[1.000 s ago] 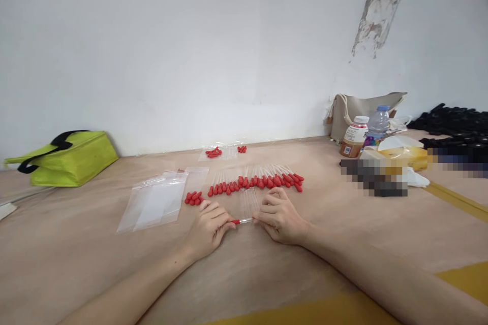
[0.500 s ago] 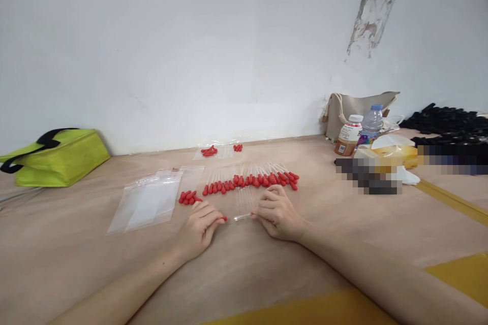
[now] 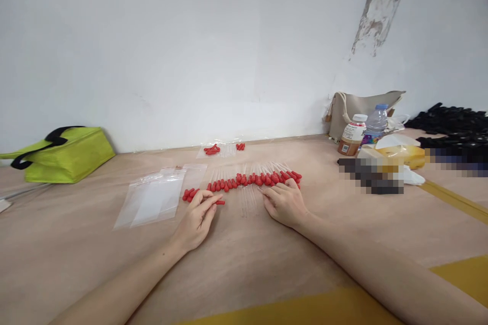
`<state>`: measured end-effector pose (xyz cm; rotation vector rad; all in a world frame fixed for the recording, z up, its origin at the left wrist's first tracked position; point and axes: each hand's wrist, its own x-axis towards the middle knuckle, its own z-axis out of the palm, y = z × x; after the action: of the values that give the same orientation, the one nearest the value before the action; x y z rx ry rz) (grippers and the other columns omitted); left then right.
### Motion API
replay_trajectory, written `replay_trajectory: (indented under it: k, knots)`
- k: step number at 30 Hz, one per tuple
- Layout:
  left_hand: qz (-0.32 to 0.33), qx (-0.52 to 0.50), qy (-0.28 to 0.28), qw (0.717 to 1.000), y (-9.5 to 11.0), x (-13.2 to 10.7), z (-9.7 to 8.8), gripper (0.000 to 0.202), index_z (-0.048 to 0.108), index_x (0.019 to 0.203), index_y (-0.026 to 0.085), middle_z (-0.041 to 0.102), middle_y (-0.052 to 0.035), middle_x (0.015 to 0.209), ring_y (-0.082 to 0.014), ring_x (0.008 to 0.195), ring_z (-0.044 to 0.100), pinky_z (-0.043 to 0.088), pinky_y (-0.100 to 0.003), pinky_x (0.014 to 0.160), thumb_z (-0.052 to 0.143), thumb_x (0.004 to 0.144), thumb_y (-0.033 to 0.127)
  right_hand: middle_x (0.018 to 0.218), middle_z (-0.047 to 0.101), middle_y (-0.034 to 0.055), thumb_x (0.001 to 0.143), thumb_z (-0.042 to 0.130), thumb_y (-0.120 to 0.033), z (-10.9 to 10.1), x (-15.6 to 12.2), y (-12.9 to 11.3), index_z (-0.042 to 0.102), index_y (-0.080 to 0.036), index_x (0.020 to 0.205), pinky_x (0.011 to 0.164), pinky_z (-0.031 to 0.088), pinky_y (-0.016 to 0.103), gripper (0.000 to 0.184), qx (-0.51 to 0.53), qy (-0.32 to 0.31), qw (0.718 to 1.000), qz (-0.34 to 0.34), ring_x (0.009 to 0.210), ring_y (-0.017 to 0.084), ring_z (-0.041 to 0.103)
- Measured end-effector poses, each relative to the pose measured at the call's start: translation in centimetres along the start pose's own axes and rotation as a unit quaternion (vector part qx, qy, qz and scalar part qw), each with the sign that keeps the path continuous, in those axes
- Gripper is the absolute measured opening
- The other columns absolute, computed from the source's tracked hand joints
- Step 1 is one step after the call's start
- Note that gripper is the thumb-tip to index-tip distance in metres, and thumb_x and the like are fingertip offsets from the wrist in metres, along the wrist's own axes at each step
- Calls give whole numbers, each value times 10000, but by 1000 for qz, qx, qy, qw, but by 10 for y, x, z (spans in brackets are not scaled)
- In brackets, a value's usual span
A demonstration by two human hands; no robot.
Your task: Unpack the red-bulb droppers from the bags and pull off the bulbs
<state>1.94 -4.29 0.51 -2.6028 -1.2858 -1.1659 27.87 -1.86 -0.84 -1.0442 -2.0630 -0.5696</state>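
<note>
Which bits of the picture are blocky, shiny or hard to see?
In the head view, big squares hide patches on the right; in the head view, whitish glare shines on the clear bags; also in the head view, the thin clear tubes look faint against the brown table.

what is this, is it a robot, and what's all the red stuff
No robot: these are a person's bare hands, left hand and right hand. One head-worn camera looks forward and down at them. On the brown surface lie a row of red-ended tubes, bare clear tubes in front of it, loose red pieces beside the left hand and flat clear bags to the left. A green bag sits far left. The left hand holds one small red piece. The right hand is beside the bare tubes; whether it grips one is hard to tell.
</note>
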Motion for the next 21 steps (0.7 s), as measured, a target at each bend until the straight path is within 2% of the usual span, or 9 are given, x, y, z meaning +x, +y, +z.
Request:
replay_trajectory:
  k: [7, 10, 13, 17, 21]
  knots:
    - [0, -1, 6, 1000, 2, 1, 1, 299, 524, 1128, 224, 547, -52, 997, -166, 927, 535, 443, -305, 819, 411, 854, 182, 583, 614, 13, 808, 444, -185, 8, 5, -6, 628, -179, 689, 661, 208, 303, 220, -11, -10, 1000, 3, 573, 116, 478]
    - [-9, -26, 3, 1000, 2, 1, 2, 266, 506, 1108, 219, 563, -48, 1007, -153, 866, 550, 457, -292, 783, 449, 848, 205, 597, 619, 14, 813, 451, -209, 9, 6, -9, 631, -183, 707, 666, 205, 304, 210, 5, -27, 999, 18, 591, 120, 487]
    - [-13, -43, -4, 999, 4, 2, 2, 200, 536, 1034, 214, 579, -44, 951, -145, 799, 556, 467, -282, 727, 458, 850, 228, 626, 629, 19, 822, 468, -279, 8, 6, -11, 634, -188, 745, 676, 204, 306, 205, 23, -49, 998, 33, 623, 128, 501]
    - [2, -42, -3, 999, 6, 3, 0, 153, 593, 923, 213, 585, -41, 898, -153, 835, 561, 461, -283, 745, 459, 850, 231, 710, 650, 36, 811, 495, -392, 5, 7, -14, 627, -180, 772, 693, 205, 316, 252, 29, -78, 996, 32, 669, 143, 508]
    - [5, -41, 10, 999, 8, 4, 1, 165, 595, 950, 213, 573, -46, 910, -155, 854, 557, 459, -285, 759, 469, 843, 221, 739, 646, 36, 803, 496, -445, 2, 7, -16, 626, -183, 790, 709, 213, 322, 292, 35, -100, 994, 30, 690, 149, 510]
